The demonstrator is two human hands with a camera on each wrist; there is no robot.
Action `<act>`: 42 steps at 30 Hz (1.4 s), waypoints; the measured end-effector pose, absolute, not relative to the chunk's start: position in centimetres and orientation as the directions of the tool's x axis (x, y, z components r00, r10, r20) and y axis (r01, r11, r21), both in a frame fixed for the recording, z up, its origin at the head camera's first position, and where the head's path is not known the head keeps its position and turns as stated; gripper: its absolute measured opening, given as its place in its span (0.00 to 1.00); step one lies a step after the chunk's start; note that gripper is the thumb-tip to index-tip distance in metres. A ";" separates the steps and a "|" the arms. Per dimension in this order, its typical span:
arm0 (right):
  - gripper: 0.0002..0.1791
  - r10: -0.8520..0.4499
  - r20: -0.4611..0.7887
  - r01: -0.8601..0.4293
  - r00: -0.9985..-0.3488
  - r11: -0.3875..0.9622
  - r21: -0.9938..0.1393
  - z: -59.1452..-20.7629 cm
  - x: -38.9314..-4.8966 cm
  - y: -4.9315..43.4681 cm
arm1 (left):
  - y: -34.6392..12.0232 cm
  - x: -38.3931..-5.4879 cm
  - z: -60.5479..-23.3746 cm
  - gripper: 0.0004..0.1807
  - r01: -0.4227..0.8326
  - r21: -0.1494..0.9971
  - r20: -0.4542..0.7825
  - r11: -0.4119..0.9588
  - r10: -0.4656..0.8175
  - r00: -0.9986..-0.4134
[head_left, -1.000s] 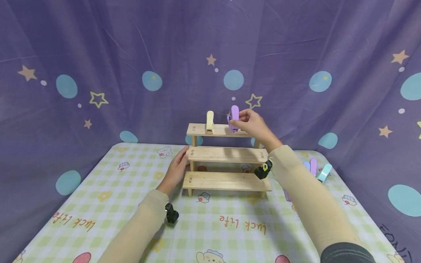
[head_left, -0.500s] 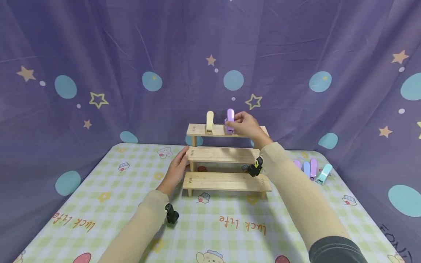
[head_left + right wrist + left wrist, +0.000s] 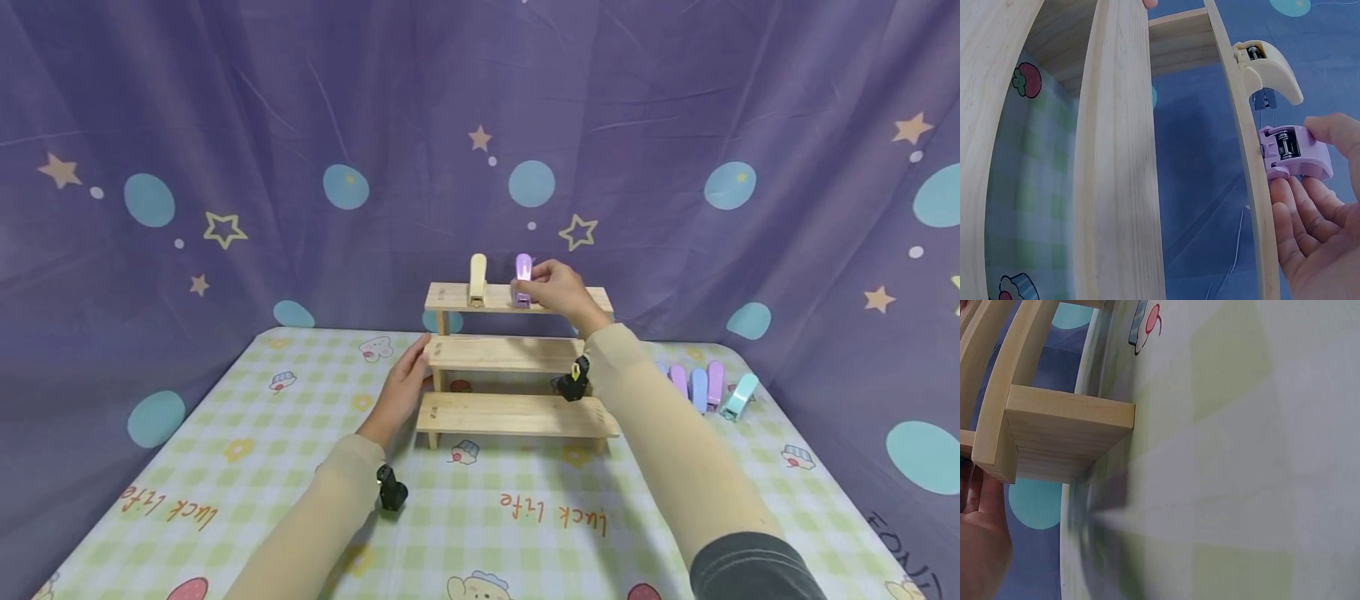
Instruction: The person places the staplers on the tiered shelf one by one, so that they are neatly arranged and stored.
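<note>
A three-tier wooden display shelf stands mid-table. My right hand pinches a purple mini stapler upright on the top board, thumb on one side and fingers on the other in the right wrist view. Beside it, to the left and apart, a cream stapler stands on the same board; the spring of the purple stapler shows. My left hand holds the left end of the middle board; in the left wrist view the fingertips of this hand are partly hidden behind the wood.
Several more staplers lie on the table to the right of the shelf, among them a teal stapler, a blue stapler and a purple one. The checked tablecloth covers the table. A purple patterned curtain hangs close behind.
My right hand has moved the purple stapler slightly left and down onto the top board, nearer the cream one. The left hand has stayed at the shelf's end.
</note>
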State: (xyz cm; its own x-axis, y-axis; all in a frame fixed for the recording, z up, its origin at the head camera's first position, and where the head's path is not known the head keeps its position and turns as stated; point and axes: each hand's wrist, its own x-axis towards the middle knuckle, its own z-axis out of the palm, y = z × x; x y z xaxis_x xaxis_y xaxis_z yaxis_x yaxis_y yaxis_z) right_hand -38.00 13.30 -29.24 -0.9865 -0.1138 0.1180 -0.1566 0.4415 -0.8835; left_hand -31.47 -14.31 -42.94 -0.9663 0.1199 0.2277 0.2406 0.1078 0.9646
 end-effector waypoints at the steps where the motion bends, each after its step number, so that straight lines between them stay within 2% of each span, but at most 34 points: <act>1: 0.28 -0.114 0.116 -0.155 -0.987 0.449 -0.880 -29.2 -38.0 13.3 | -14.3 -31.5 -42.9 0.27 0.244 0.964 0.231 0.107 0.117 -0.966; 22: 0.30 -0.142 0.094 -0.147 -0.985 0.434 -0.889 -29.2 -38.2 12.7 | -14.8 -31.0 -42.7 0.28 0.224 0.971 0.211 0.083 0.141 -0.967; 28: 0.34 -0.145 0.101 -0.156 -0.984 0.439 -0.885 -29.4 -38.1 13.0 | -14.6 -31.1 -42.9 0.27 0.251 0.964 0.242 0.086 0.101 -0.965; 42: 0.32 -0.215 0.132 -0.224 -0.968 0.490 -0.842 -28.7 -35.9 15.8 | -14.1 -31.2 -42.9 0.27 0.259 0.965 0.254 0.048 0.096 -0.962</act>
State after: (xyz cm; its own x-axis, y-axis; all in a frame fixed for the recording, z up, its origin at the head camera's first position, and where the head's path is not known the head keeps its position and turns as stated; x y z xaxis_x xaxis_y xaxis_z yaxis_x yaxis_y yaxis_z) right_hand -35.94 15.76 -28.66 -0.9676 -0.2153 0.1320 -0.2240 0.4901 -0.8424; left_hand -31.23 -14.15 -42.94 -0.9625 0.0961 0.2537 0.2591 0.0478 0.9647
